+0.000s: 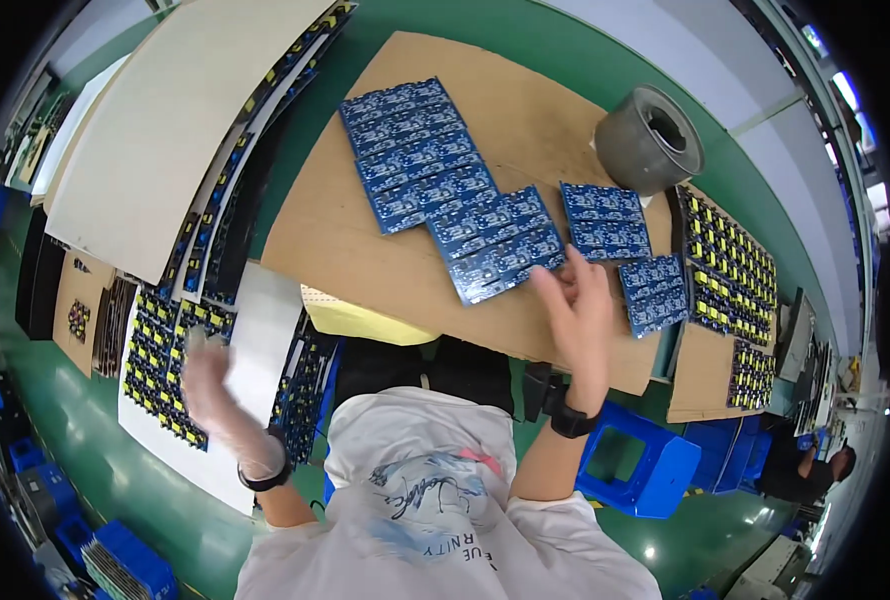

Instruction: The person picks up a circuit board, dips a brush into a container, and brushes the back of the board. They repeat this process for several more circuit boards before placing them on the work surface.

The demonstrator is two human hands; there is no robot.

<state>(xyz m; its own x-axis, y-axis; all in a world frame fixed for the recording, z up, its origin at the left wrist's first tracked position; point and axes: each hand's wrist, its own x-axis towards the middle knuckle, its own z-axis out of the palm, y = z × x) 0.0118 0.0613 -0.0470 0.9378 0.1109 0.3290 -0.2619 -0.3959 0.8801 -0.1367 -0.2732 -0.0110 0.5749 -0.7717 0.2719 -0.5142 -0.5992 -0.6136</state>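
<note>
Blue circuit board panels point(410, 150) lie overlapping in a row on a brown cardboard sheet in front of me. My right hand point(582, 310) is at the right edge of the nearest panel point(505, 255) of that row. Its thumb and forefinger are apart, the thumb tip over the board's edge; whether it presses on it I cannot tell. Two smaller blue panels point(607, 220) sit just right of this hand. Over on the left, my left hand point(208, 385), smeared by motion, is above boards with yellow components point(155, 365) on a white sheet. Its fingers are too blurred to read.
A grey metal cylinder point(640, 140) stands at the table's far right. Boards with yellow parts point(730, 265) fill a cardboard sheet beyond it. Large stacked sheets point(165, 120) with boards between them rise at the left. A blue stool point(635, 460) stands below right; another person point(805, 470) is farther right.
</note>
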